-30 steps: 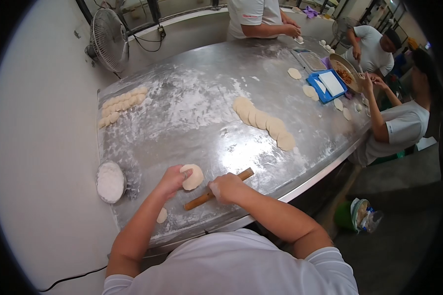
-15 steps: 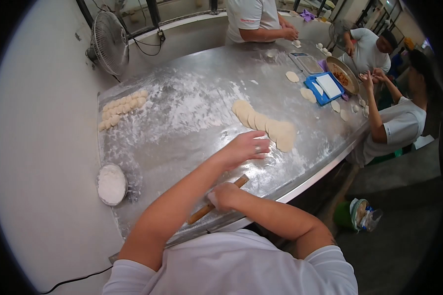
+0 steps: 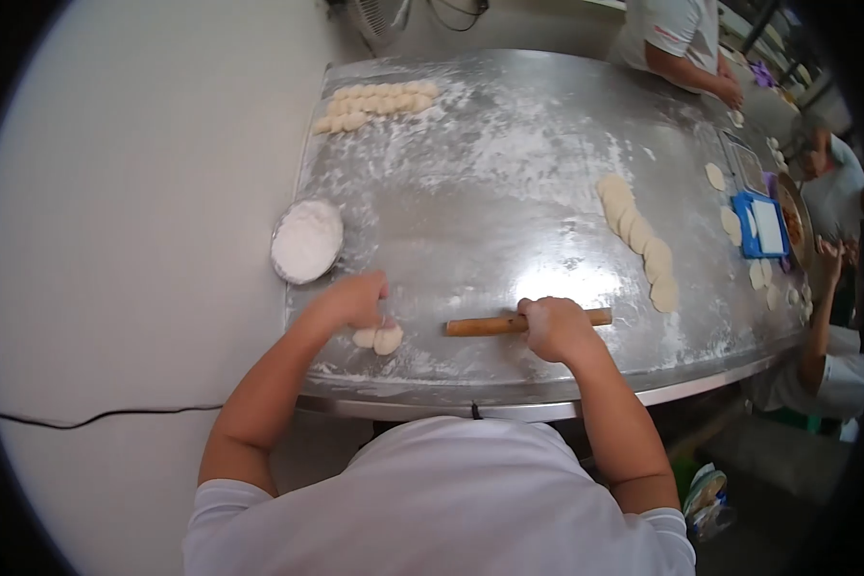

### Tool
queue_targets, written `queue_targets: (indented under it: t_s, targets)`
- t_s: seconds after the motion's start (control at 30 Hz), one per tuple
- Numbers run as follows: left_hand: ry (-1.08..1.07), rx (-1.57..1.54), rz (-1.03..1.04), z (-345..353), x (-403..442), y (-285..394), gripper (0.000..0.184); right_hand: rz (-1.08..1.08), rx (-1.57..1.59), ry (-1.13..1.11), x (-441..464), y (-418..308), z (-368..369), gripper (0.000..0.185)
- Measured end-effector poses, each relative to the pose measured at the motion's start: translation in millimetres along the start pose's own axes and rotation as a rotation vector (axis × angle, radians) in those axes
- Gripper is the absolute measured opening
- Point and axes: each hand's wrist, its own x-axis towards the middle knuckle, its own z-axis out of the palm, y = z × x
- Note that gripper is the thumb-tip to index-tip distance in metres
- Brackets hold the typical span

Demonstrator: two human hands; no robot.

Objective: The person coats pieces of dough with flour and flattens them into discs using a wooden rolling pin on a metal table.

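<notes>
My left hand [image 3: 360,300] is bent down over small dough pieces [image 3: 386,340] near the table's front left; its fingertips touch or nearly touch them, and what they grip is too small to make out. Wrapped round a wooden rolling pin [image 3: 480,327], my right hand [image 3: 553,328] rests above the front of the metal table. Flattened dough rounds [image 3: 636,230] overlap in a curved row to the right. A bowl of white flour [image 3: 307,241] stands at the left edge, beyond my left hand.
Rows of small dough pieces [image 3: 379,102] lie at the back left. A blue tray [image 3: 761,226], a scale [image 3: 745,163] and a pan of filling [image 3: 792,216] are at the right. Other people stand at the back [image 3: 677,43] and right [image 3: 830,360].
The view has turned left. My left hand has gone from the overlapping dough rounds back to the small pieces; the round it held earlier is gone from it. My right hand still holds the rolling pin.
</notes>
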Motion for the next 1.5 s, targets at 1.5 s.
queue_targets:
  t_s: [1.5]
  targets:
    - [0.659, -0.131, -0.284, -31, 36, -114, 0.040, 0.101, 0.249, 0.276, 19, -12, -10, 0.035]
